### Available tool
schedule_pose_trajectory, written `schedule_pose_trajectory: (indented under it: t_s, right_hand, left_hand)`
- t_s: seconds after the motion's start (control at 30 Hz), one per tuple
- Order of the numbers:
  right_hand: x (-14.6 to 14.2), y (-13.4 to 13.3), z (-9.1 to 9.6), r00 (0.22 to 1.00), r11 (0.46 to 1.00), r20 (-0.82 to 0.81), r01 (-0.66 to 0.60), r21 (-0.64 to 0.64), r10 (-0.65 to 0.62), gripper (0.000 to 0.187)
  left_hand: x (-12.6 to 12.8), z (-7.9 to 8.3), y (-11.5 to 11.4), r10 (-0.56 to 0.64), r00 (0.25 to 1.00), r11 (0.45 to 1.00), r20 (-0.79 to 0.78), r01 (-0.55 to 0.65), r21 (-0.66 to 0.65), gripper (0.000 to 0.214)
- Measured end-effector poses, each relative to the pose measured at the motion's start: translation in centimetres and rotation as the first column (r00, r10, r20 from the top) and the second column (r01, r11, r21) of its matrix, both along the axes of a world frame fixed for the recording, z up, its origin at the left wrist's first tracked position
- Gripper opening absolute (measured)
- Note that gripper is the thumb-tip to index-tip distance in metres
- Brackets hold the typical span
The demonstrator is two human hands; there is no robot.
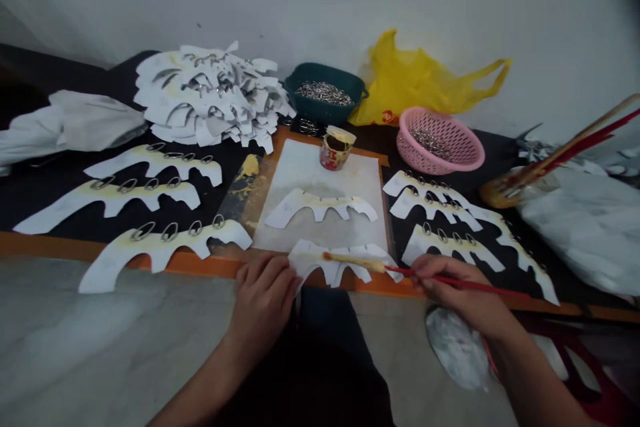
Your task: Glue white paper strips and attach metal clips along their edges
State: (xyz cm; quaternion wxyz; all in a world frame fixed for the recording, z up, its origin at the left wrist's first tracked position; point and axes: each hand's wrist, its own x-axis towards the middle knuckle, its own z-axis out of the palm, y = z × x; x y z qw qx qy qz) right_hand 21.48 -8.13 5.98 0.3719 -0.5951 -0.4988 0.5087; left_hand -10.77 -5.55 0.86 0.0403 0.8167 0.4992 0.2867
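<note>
My left hand [263, 303] rests on the near edge of a white paper cut-out [320, 265], pinning it at the table's front edge. My right hand [457, 290] grips a thin red-handled brush [453, 280], whose yellow-coated bristles [350, 262] touch the cut-out. Beyond it, a similar cut-out [320, 208] lies on a white board [320, 177]. A small paint-stained tin [335, 149] with dark contents stands at the board's far end. Several more cut-outs, with metal rings attached, lie on both sides.
A heap of white cut-outs [213, 97] sits at the back left, beside a green basket of metal rings [325, 93]. A pink basket [439, 143] and a yellow plastic bag [415, 80] stand behind. White cloths lie at both sides, and a wall rises behind the table.
</note>
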Motion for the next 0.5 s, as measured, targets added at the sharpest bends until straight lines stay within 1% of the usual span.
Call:
schedule_pose_trajectory:
  t_s: [0.07,0.13,0.2,0.23,0.37,0.43,0.5]
  right_hand:
    - [0.3,0.0,0.2,0.999,0.999,-0.053,-0.005,-0.042,0.003,0.007]
    - [0.6,0.1,0.4,0.995,0.993,-0.096,0.005,-0.116,-0.016,0.007]
    - [0.9,0.3,0.6,0.993,0.984,-0.107,0.024,-0.177,-0.043,0.009]
    - [1.1,0.4,0.7,0.992,0.982,-0.113,0.025,-0.187,-0.047,0.010]
    - [1.3,1.0,0.7,0.989,0.991,-0.144,0.004,-0.135,-0.024,0.021]
    - [1.5,1.2,0.4,0.989,0.991,-0.140,0.025,-0.130,-0.043,0.019]
    - [1.9,1.4,0.1,0.987,0.987,-0.144,0.046,-0.152,-0.068,0.016]
  left_hand:
    - [0.0,-0.1,0.1,-0.004,1.000,1.000,-0.011,0.004,0.001,0.009]
    - [0.0,-0.1,0.2,-0.009,1.000,1.000,-0.018,0.009,-0.002,0.009]
    - [0.0,-0.2,0.3,-0.015,1.000,1.000,-0.023,0.015,-0.003,0.008]
    - [0.0,-0.1,0.3,-0.018,1.000,1.000,-0.025,0.018,-0.002,0.008]
    - [0.1,0.0,0.3,-0.012,0.999,1.000,-0.033,0.013,0.017,0.008]
    - [0.1,0.0,0.3,-0.009,0.999,1.000,-0.036,0.010,0.024,0.008]
    - [0.1,0.0,0.3,-0.009,0.999,1.000,-0.043,0.010,0.025,0.008]
